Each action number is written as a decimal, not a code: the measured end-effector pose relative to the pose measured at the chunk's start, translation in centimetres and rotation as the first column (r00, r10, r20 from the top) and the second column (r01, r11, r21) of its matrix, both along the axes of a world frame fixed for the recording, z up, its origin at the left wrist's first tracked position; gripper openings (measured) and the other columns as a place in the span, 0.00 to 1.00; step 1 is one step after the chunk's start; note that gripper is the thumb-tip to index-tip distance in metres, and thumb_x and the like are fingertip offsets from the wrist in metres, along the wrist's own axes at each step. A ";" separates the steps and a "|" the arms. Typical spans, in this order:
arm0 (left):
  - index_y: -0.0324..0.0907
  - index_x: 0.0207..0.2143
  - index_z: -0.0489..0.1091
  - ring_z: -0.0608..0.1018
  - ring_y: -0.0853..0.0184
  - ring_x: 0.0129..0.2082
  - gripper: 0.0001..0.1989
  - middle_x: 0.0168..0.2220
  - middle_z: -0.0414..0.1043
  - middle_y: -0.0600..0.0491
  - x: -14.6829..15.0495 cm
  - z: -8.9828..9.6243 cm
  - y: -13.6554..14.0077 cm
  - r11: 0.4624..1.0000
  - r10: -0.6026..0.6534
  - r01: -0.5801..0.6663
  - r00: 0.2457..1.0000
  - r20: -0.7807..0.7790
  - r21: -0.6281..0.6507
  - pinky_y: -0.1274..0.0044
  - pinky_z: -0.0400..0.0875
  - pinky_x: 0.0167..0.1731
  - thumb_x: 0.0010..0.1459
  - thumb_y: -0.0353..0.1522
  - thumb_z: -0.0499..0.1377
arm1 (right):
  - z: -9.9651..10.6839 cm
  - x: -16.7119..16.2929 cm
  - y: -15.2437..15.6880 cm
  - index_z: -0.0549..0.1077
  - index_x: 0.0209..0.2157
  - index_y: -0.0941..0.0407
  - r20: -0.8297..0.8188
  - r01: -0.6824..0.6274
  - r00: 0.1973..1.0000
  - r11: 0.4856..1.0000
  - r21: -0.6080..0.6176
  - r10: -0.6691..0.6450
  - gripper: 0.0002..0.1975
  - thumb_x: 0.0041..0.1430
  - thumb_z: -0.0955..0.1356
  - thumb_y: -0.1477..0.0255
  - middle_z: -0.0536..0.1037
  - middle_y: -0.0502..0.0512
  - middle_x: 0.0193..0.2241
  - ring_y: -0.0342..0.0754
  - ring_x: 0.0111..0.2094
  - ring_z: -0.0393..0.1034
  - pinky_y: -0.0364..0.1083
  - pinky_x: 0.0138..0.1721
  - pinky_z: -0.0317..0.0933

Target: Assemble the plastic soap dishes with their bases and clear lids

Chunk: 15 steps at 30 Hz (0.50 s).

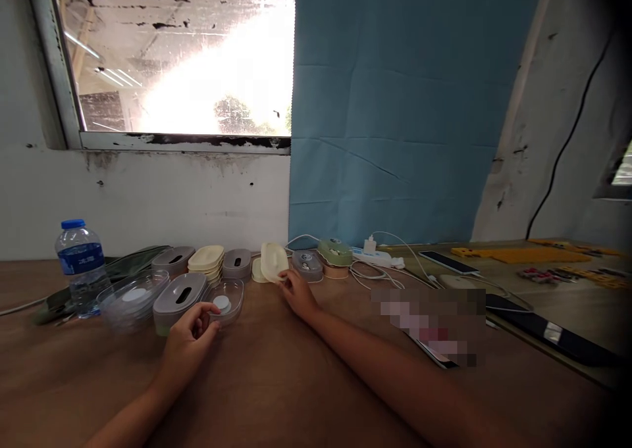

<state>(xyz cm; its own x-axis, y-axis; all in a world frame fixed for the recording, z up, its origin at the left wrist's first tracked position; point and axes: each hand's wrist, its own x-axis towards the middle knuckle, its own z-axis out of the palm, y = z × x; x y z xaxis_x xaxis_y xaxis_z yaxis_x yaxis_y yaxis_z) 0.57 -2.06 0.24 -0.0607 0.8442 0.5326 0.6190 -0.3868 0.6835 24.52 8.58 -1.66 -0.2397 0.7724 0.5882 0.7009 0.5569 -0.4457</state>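
Note:
My left hand point(191, 333) is curled at the near left edge of a clear plastic container point(233, 308), thumb and forefinger on its side. A white round disc point(222, 304) shows in that container. Further forward, my right hand point(298, 294) pinches the lower right edge of a cream oval lid point(274, 262), which stands tilted up. Behind this lid a second cream piece point(258, 270) is partly hidden. Close to my left hand sits a grey oval box point(180, 295) with a dark slot on top. Cream trays point(206, 258) are stacked behind it.
More clear containers point(133, 300) and a water bottle point(81, 270) stand at left. Grey boxes point(237, 264) line the wall, with a green-lidded box point(335, 252) further right. A power strip point(378, 257), cables, phones point(448, 262) and yellow parts point(523, 254) lie on the right.

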 end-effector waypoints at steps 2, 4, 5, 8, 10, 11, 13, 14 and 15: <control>0.43 0.29 0.66 0.63 0.71 0.19 0.09 0.19 0.55 0.60 -0.1 -0.1 0.1 1.000 0.004 -0.004 1.000 0.016 0.002 0.81 0.59 0.22 0.46 0.37 0.54 | -0.1 -1.3 2.5 0.66 0.41 0.60 -0.006 0.068 0.998 0.998 0.020 -0.068 0.09 0.60 0.60 0.74 0.69 0.60 0.41 0.48 0.41 0.65 0.49 0.43 0.61; 0.43 0.29 0.66 0.63 0.71 0.20 0.08 0.19 0.55 0.60 -0.1 -0.2 0.2 1.000 0.017 -0.017 1.000 0.019 0.001 0.81 0.59 0.22 0.46 0.36 0.53 | -0.3 -2.2 4.4 0.67 0.42 0.59 -0.005 0.116 0.993 0.993 0.032 -0.116 0.10 0.60 0.61 0.72 0.68 0.58 0.43 0.48 0.43 0.64 0.51 0.44 0.60; 0.43 0.29 0.66 0.62 0.71 0.20 0.08 0.19 0.55 0.60 -0.1 -0.2 0.2 1.000 0.023 -0.023 1.000 0.020 0.000 0.81 0.59 0.22 0.46 0.36 0.53 | -0.4 -2.5 5.0 0.66 0.43 0.59 -0.002 0.131 0.991 0.991 0.037 -0.131 0.11 0.60 0.62 0.71 0.68 0.57 0.44 0.48 0.43 0.65 0.52 0.44 0.61; 0.43 0.28 0.65 0.62 0.71 0.20 0.07 0.19 0.54 0.60 -0.2 -0.3 0.3 1.000 0.027 -0.027 0.999 0.022 0.001 0.81 0.59 0.22 0.46 0.36 0.53 | -0.7 -2.9 5.9 0.66 0.45 0.58 0.023 0.134 0.991 0.990 0.048 -0.135 0.13 0.60 0.62 0.69 0.68 0.56 0.45 0.48 0.42 0.66 0.52 0.42 0.63; 0.43 0.28 0.65 0.62 0.71 0.20 0.07 0.19 0.53 0.60 -0.2 -0.3 0.3 1.000 0.021 -0.021 1.000 0.020 0.003 0.81 0.58 0.22 0.46 0.35 0.53 | -0.9 -3.0 6.0 0.65 0.46 0.58 0.053 0.118 0.991 0.991 0.056 -0.121 0.13 0.60 0.62 0.69 0.68 0.57 0.45 0.48 0.42 0.66 0.52 0.42 0.63; 0.43 0.28 0.65 0.62 0.71 0.20 0.07 0.19 0.53 0.60 -0.2 -0.3 0.3 1.000 0.018 -0.018 1.000 0.020 0.002 0.81 0.58 0.22 0.46 0.35 0.53 | -0.9 -3.0 5.9 0.65 0.46 0.58 0.069 0.112 0.991 0.992 0.059 -0.116 0.13 0.60 0.62 0.69 0.68 0.56 0.45 0.48 0.42 0.66 0.52 0.42 0.63; 0.42 0.28 0.65 0.61 0.71 0.20 0.07 0.19 0.53 0.60 -0.2 -0.2 0.2 1.000 0.012 -0.012 1.000 0.027 0.000 0.81 0.58 0.22 0.46 0.35 0.53 | -1.0 -2.9 5.8 0.66 0.45 0.58 0.098 0.107 0.989 0.992 0.066 -0.113 0.13 0.60 0.62 0.69 0.68 0.56 0.45 0.48 0.42 0.66 0.52 0.41 0.63; 0.42 0.27 0.65 0.61 0.71 0.20 0.07 0.19 0.53 0.60 -0.2 -0.2 0.2 1.000 0.009 -0.009 0.999 0.032 -0.002 0.81 0.58 0.22 0.46 0.35 0.53 | -1.0 -2.9 5.8 0.66 0.45 0.58 0.111 0.108 0.987 0.992 0.069 -0.115 0.13 0.60 0.62 0.69 0.68 0.56 0.45 0.48 0.42 0.66 0.52 0.41 0.63; 0.42 0.27 0.65 0.61 0.71 0.20 0.06 0.19 0.53 0.60 -0.1 -0.2 0.2 1.000 0.006 -0.005 0.999 0.036 -0.003 0.81 0.58 0.22 0.46 0.35 0.53 | -1.0 -2.9 5.8 0.66 0.45 0.58 0.123 0.110 0.985 0.991 0.073 -0.119 0.13 0.60 0.62 0.69 0.68 0.56 0.45 0.48 0.42 0.66 0.52 0.41 0.63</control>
<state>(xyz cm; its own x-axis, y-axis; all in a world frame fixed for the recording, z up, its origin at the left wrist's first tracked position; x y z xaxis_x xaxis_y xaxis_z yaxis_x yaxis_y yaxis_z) 0.43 -1.83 0.08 -0.0847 0.8455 0.5273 0.5958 -0.3812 0.7069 21.65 14.33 -2.69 -0.2276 0.7600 0.6088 0.8101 0.4947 -0.3146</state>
